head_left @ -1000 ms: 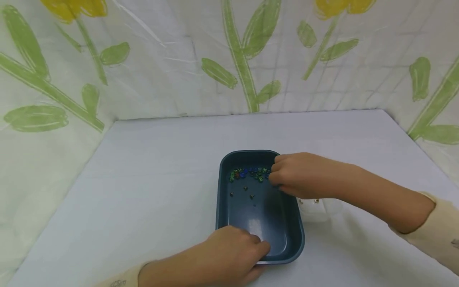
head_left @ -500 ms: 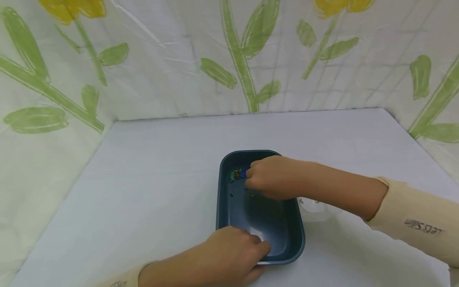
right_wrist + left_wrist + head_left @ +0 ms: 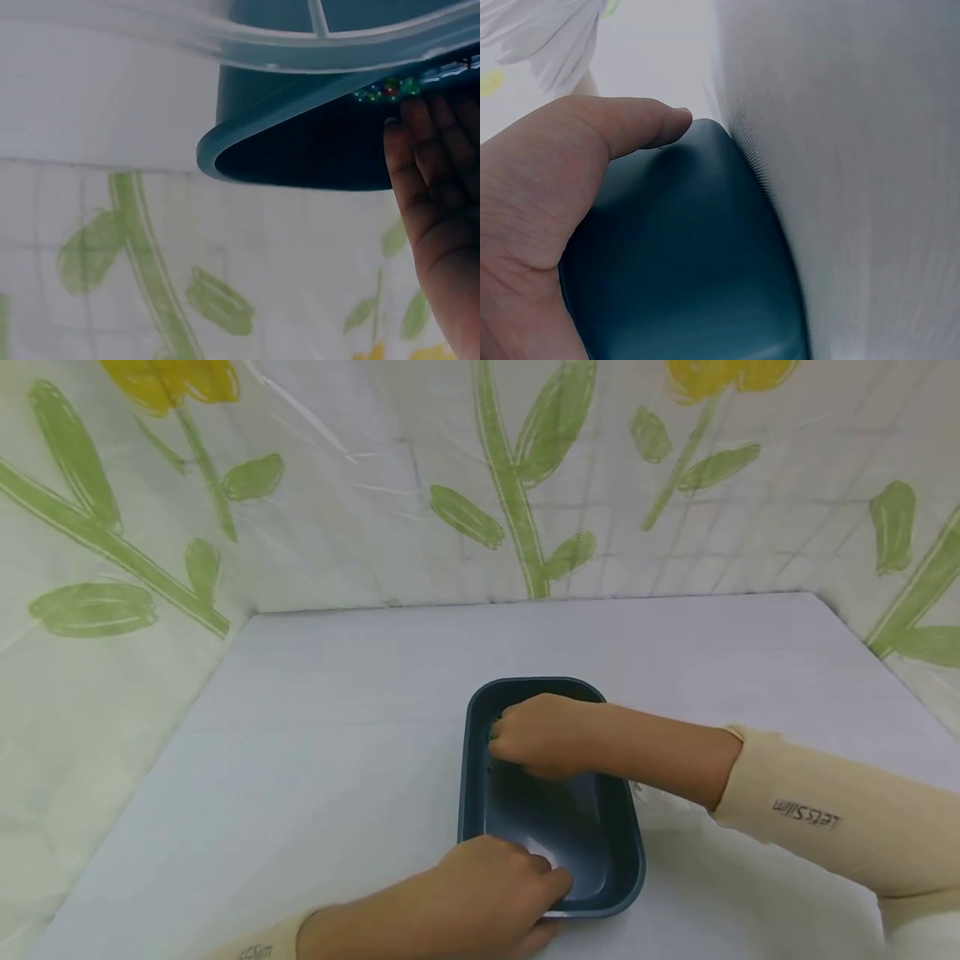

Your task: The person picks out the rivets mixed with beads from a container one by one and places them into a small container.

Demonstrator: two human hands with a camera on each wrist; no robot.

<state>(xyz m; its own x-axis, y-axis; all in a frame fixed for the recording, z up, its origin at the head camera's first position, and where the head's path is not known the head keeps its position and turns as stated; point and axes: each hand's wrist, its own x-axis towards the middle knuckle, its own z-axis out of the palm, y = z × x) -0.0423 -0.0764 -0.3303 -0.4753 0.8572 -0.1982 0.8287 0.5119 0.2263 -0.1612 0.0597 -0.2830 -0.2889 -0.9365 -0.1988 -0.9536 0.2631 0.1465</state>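
Note:
A dark blue-green rectangular tray (image 3: 540, 814) lies on the white table. My left hand (image 3: 498, 895) grips its near edge; in the left wrist view the thumb (image 3: 649, 120) lies along the tray's rim. Inside the tray's far end is my right hand (image 3: 543, 737), back of the hand upward. The right wrist view shows its fingers (image 3: 420, 146) fairly straight, close to a cluster of small shiny glass beads (image 3: 390, 90), mostly green with a red one. From the head view the hand covers nearly all of the beads. Whether the fingertips touch any bead is hidden.
A clear plastic container (image 3: 663, 810) stands against the tray's right side, partly under the right forearm. Its rim (image 3: 262, 56) crosses the top of the right wrist view. Behind the table hangs a white sheet (image 3: 360, 543) painted with flowers.
My right hand has moved left, from the tray's right rim across to its far left part, covering the beads and most of the small gold pieces. The left hand keeps its grip.

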